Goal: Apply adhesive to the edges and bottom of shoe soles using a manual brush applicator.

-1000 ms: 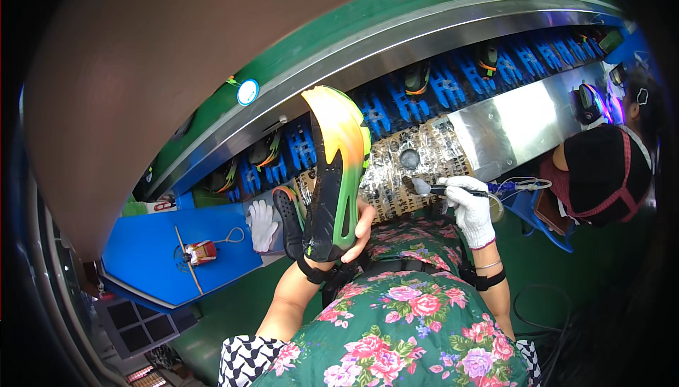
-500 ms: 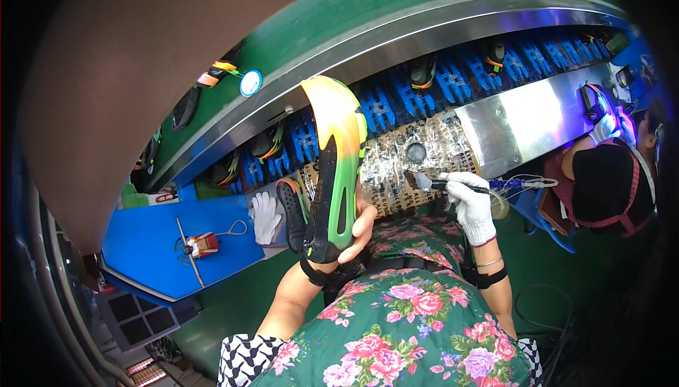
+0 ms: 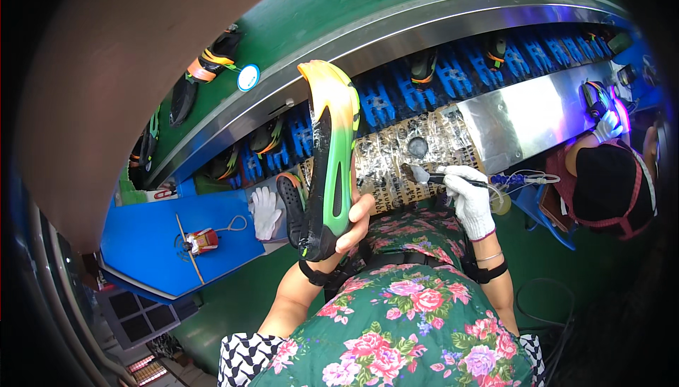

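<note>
A shoe sole [image 3: 338, 168] in yellow-orange, green and black stands upright, held in my bare left hand [image 3: 357, 224], whose fingers wrap its lower end. My right hand [image 3: 468, 200], in a white knit glove, is closed around a dark-handled brush [image 3: 433, 177] with a thin tube running from it. The brush tip hangs over the worktop covered in printed brown tape [image 3: 385, 157], apart from the sole. Beside the held sole, on the left, lies another dark sole [image 3: 288, 200] with holes in it.
Behind the worktop runs a row of blue racks [image 3: 453, 79] with several soles. A green conveyor [image 3: 311, 16] with a metal edge lies beyond. At left are a white glove [image 3: 265, 212] and a blue table [image 3: 148, 253]. A person [image 3: 601, 189] works at right.
The held sole has turned slightly and shifted a little left, showing more of its shiny black side. My right hand with the brush has barely moved. On the conveyor, the soles at left have shifted.
</note>
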`<state>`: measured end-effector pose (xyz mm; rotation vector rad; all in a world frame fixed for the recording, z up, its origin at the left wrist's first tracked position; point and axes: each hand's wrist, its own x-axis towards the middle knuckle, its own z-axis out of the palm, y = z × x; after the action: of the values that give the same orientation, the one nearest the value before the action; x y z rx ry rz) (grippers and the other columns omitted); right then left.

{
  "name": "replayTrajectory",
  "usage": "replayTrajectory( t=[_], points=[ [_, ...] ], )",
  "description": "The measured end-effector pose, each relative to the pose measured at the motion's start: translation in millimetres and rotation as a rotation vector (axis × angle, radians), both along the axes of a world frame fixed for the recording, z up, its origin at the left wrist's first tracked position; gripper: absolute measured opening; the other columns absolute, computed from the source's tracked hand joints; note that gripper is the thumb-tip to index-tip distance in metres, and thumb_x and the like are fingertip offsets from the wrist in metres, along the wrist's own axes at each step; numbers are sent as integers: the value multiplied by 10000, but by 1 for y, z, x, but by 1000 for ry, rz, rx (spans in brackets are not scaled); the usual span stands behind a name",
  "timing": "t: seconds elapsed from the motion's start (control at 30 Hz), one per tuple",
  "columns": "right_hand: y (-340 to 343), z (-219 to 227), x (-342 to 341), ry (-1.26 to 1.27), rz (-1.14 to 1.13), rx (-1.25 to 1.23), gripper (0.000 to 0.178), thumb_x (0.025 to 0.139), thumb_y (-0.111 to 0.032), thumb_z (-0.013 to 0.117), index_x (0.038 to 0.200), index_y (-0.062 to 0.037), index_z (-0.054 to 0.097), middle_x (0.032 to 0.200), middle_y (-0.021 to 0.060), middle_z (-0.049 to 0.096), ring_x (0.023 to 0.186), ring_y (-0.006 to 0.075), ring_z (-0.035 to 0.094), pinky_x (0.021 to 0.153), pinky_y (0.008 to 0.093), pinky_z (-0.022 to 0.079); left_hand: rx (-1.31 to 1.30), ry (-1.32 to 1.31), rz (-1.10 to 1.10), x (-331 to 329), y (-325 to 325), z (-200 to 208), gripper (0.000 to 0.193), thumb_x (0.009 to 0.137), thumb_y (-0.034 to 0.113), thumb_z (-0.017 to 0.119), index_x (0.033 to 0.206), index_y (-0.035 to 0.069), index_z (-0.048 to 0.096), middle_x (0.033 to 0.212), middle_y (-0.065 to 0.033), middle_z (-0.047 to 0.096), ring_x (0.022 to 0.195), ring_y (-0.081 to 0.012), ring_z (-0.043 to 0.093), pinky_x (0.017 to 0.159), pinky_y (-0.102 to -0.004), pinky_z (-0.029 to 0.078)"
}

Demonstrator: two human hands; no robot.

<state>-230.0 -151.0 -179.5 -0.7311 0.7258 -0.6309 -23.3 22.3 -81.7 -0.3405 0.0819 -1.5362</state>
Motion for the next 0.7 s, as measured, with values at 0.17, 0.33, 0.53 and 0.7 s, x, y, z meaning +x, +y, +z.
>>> replayTrajectory(
  t=[0.17, 0.33, 0.53, 0.7],
  points=[
    [-1, 1, -5, 41, -18, -6, 184, 825, 24, 726, 1007, 31, 753, 994, 152, 769, 648, 109, 578, 606, 236, 462, 193, -349, 2, 29, -11, 25, 986, 873, 783, 552, 1445, -10, 421, 1228, -344, 548, 776, -431, 667, 598, -435, 612],
    [-1, 5, -4, 30, -39, -32, 172, 825, 18, 723, 995, 26, 749, 1003, 156, 769, 655, 116, 590, 613, 245, 473, -107, -891, -59, 109, -45, 47, 1372, 641, 886, 677, 1496, -98, 248, 1262, -378, 542, 873, -375, 697, 663, -435, 653],
    [0, -5, -9, 28, -74, -53, 193, 812, 40, 743, 1004, 37, 765, 950, 129, 771, 685, 120, 644, 607, 238, 499, 319, -384, 358, 181, -141, 80, 871, 954, 603, 578, 1490, -46, 354, 1551, -364, 249, 1433, -551, 257, 1138, -627, 405],
    [3, 0, -4, 67, -48, -67, 189, 820, 19, 737, 1006, 25, 772, 912, 94, 766, 648, 99, 614, 592, 235, 491, 380, -21, 447, 207, -154, 49, 686, 1038, 406, 497, 1520, -54, 334, 1603, -318, 240, 1522, -476, 170, 1232, -574, 308]
  ],
)
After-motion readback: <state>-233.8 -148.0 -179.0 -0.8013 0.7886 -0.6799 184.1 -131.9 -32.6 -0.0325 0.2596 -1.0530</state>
